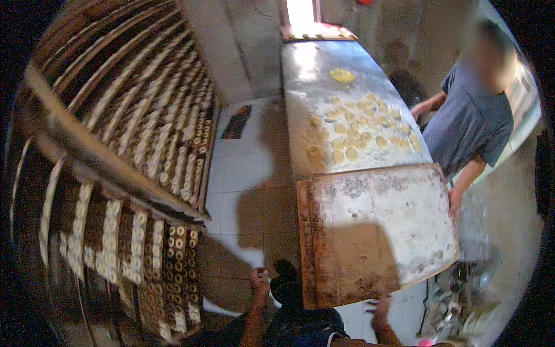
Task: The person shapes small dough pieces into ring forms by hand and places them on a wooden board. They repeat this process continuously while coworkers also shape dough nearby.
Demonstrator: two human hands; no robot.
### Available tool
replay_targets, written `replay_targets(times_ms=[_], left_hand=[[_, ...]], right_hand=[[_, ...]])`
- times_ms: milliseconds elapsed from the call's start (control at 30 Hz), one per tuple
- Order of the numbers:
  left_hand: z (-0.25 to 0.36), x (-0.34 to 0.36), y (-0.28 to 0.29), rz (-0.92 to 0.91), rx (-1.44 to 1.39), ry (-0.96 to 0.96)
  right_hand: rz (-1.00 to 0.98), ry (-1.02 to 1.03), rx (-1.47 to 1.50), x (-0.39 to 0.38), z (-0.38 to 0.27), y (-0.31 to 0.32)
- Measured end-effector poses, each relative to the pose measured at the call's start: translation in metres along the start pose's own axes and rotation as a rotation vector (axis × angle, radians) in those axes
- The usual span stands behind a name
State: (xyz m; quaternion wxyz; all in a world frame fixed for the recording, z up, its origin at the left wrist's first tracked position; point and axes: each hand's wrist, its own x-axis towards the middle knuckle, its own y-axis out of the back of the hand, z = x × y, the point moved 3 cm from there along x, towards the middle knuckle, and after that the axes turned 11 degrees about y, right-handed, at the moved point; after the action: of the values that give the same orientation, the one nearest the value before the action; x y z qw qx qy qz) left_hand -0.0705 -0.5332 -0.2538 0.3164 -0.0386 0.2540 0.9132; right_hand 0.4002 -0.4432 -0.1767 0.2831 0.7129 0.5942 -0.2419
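My left hand [259,281] hangs over the floor left of the worktable, fingers loosely bent, with nothing visible in it. My right hand [380,307] is just at the near edge of a large, flour-stained tray [352,202], its fingers apart; I cannot tell whether they touch it. The tray lies on the near end of a long metal worktable [312,69]. Farther along the table are several flat, pale dough rounds [352,143] on scattered flour and a yellow dough piece [341,75].
Tiered racks [115,156] with many trays of small dough rings fill the left side. A person in a grey shirt [468,121] stands at the table's right, a hand at the tray's side. A dark mat [236,121] lies on the tiled floor [225,168]. Metalware [454,301] sits lower right.
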Motion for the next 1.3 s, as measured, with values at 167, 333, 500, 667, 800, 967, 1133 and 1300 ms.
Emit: replay_targets(times_ms=[167,333,500,667,800,967,1133,1300], left_hand=[[0.208,0.068,-0.057,-0.468,0.146,0.031],[0.253,0.096,-0.052,-0.888,0.383,-0.012],[0.19,0.178,-0.015,-1.116,0.347,0.109],[0.267,0.307,-0.002,-0.987,0.51,-0.051],[0.32,0.378,-0.05,-1.085,0.386,-0.196],[0.415,0.409,-0.154,-1.281,0.07,-0.252],[0.511,0.411,-0.224,-1.399,0.021,-0.433],[0.544,0.424,-0.241,-1.665,0.167,-0.272]], right_hand=[[0.785,0.264,0.457,0.042,-0.018,0.026],[1.359,0.824,-1.114,-0.007,-0.108,-0.013],[0.833,0.959,-0.631,0.015,-0.245,-0.214],[0.59,1.031,-1.019,0.106,-0.358,-0.409],[0.642,0.959,-1.15,0.144,-0.379,-0.465],[0.443,0.867,-0.422,0.154,-0.391,-0.487],[0.483,0.786,0.256,0.113,-0.44,-0.513],[0.668,0.717,0.167,0.1,-0.465,-0.543]])
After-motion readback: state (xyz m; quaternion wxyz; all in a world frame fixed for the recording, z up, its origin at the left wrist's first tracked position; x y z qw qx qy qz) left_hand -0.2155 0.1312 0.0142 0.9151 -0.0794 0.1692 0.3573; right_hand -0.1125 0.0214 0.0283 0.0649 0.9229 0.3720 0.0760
